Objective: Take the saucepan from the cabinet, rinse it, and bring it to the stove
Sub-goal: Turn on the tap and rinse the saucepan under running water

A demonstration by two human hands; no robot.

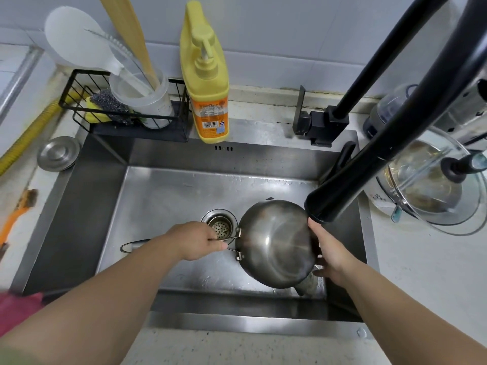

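Left hand [196, 241] is gripping the saucepan [276, 243] handle, fingers clenched around it. Right hand [329, 255] is steadying the rim, fingers released. Saucepan is tilting over the sink [163, 191], lower right of frame, beneath the faucet [342, 191].

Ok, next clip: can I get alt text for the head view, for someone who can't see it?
Over a steel sink, a person tilts a saucepan on its side, left hand gripping its wire handle and right hand flat against its rim. A black faucet spout hangs just above; yellow soap bottle behind.
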